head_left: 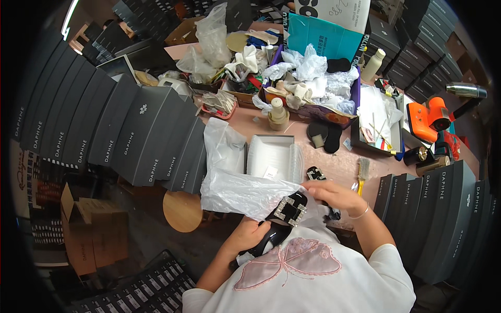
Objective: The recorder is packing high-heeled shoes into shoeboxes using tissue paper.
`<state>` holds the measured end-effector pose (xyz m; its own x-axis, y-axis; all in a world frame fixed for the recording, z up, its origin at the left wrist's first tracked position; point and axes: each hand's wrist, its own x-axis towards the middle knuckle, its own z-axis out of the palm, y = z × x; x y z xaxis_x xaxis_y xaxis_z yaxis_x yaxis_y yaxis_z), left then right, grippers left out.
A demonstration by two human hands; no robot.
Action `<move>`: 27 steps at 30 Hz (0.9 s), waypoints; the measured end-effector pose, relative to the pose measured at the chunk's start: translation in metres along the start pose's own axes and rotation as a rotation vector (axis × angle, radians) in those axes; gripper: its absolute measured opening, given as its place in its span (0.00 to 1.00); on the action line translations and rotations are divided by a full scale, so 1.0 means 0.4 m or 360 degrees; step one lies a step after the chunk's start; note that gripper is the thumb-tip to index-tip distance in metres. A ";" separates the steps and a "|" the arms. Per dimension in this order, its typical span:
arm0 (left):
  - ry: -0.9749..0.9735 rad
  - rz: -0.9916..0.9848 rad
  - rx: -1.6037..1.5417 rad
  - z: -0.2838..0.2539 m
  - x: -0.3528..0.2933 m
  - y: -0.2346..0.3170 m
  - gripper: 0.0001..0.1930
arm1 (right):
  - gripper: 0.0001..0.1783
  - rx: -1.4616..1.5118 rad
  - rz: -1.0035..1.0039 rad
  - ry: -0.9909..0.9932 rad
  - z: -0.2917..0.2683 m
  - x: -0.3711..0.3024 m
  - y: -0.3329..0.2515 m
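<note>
Close to my body, my left hand (249,235) is wrapped round a glossy black shoe (271,239). A square rhinestone buckle (290,211) sits on its black strap. A thin white wrapping sheet (235,194) spreads to the left of the shoe and partly over it. The fingers of my right hand (327,193) pinch the sheet's edge just above the buckle. Beyond the sheet lies an uncovered shoe box (272,156) with white lining and a small white card inside. Another black piece with a rhinestone buckle (315,173) rests on the table past my right hand.
Stacked dark shoe boxes (138,133) wall the left side, and more boxes (436,208) stand at right. A yellow-handled brush (362,175), a squat bottle (278,116), a purple bin of crumpled plastic (313,88) and an orange tool (428,119) occupy the table. A round stool (182,211) stands below.
</note>
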<state>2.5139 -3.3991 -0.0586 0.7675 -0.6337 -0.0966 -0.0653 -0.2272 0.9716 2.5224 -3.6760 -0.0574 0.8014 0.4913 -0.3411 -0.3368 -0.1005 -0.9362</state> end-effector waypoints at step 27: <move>0.0232 -0.0254 -0.0830 -0.087 0.039 -0.109 0.30 | 0.27 -0.1154 -0.1130 0.0311 0.147 0.087 -0.058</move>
<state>2.5509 -3.3734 -0.0949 0.8246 -0.5045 -0.2561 0.3541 0.1071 0.9291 2.5290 -3.6057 -0.0425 0.7874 0.4982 0.3631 0.5721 -0.3712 -0.7314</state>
